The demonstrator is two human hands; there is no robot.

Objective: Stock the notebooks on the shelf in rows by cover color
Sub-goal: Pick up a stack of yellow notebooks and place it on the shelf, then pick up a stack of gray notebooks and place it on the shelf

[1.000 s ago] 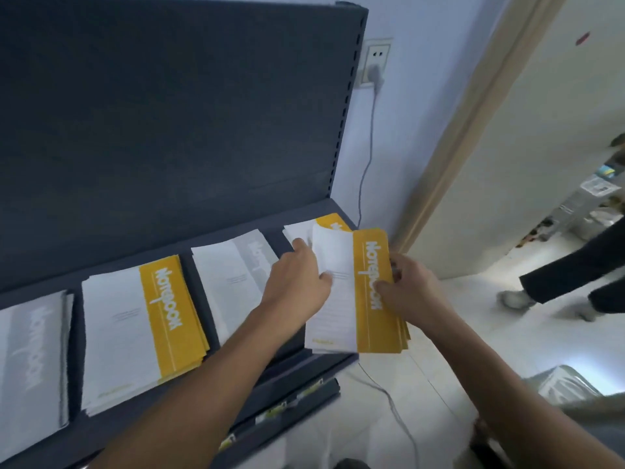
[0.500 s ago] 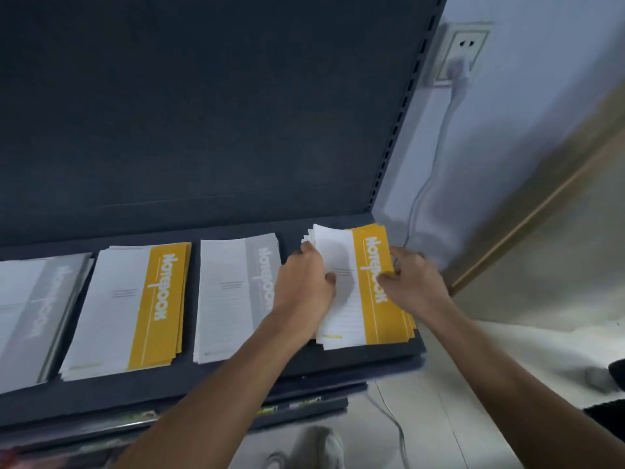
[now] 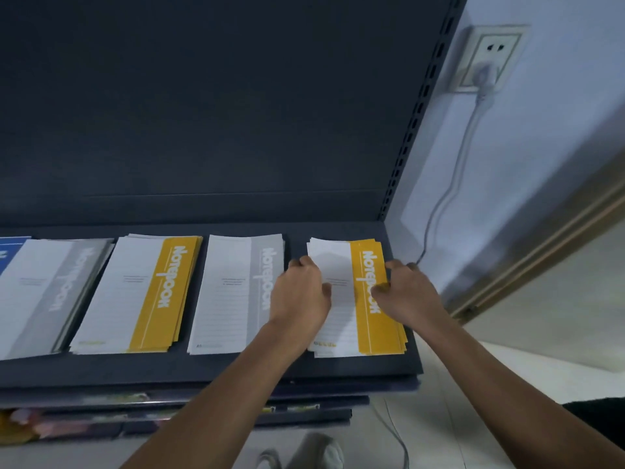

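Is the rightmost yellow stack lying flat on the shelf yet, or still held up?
Flat on the shelf. The rightmost yellow stack rests there, slightly fanned, with the left hand and right hand pressing its sides.

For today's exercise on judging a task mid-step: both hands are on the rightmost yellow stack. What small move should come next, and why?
Probably square up the rightmost yellow stack: its covers are fanned, edges stepping out at the right. The left hand and right hand already bracket it, so pressing the edges inward would make it as tidy as the grey stack beside it.

Dark shelf (image 3: 209, 370): notebook stacks (image 3: 135, 296) in row.
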